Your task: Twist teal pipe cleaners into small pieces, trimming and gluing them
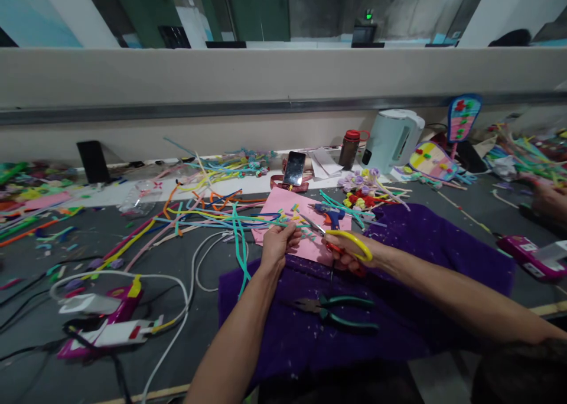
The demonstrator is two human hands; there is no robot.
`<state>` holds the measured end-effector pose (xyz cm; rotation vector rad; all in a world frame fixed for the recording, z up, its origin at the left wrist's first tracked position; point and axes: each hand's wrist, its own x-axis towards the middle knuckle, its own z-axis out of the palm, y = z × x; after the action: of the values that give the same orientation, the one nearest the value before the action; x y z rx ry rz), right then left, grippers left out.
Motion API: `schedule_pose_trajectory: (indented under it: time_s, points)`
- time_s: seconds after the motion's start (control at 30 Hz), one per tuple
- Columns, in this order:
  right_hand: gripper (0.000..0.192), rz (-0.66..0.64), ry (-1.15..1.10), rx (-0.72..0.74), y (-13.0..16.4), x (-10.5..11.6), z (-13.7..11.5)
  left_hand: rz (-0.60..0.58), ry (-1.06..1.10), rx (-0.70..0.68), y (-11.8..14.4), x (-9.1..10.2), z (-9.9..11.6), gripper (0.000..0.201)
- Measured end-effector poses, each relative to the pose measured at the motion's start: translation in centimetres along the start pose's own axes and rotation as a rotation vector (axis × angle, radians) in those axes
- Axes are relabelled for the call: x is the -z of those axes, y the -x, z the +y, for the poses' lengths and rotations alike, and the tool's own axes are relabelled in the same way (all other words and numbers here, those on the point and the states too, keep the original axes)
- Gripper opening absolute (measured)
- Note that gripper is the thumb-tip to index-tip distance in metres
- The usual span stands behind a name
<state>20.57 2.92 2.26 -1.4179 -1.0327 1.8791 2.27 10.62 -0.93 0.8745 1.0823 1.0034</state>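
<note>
Centre of the frame, over a pink sheet point(290, 218): left hand point(277, 244) closed in a pinch on a thin teal strip point(297, 225); right hand point(349, 251) closed through the yellow-and-red handles of scissors point(343, 244), blades pointing toward the strip.

- Strip: judged very light, soft and bendy; likely to flop if held far from the cut, so best pinched close beside the blades.
- Scissors: rigid, light; held by the handle loops.
- Purple cloth point(425, 244), lower centre: under both forearms, dotted with small offcuts.
- Pliers point(334, 310) with green grips: lying on the cloth, just below the hands, untouched.
- Blue glue gun point(332, 215): on the pink sheet, just above the right hand.
- Loose coloured strips point(208, 206): heaped left of centre.
- Phone point(294, 168): propped upright, upper centre.
- Containers: brown jar with red lid point(349, 148), lid on, contents not discernible; white kettle point(392, 139) beside it, lid shut, contents hidden; clear plastic bag point(142, 196), left of centre, seemingly near empty.
- Another person's hand point(549, 200): right edge.
</note>
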Motion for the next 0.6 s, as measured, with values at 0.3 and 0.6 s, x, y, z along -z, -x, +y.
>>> schedule_pose_trajectory:
  time_s: [0.3,0.6]
  points:
    - [0.04,0.019,0.029,0.017,0.9,1.0,0.4,0.061,0.029,-0.037,-0.3,0.4,0.2,0.029]
    - [0.04,-0.022,0.086,0.076,1.9,-0.5,0.6,-0.005,0.08,-0.009,0.4,-0.5,0.1,0.025]
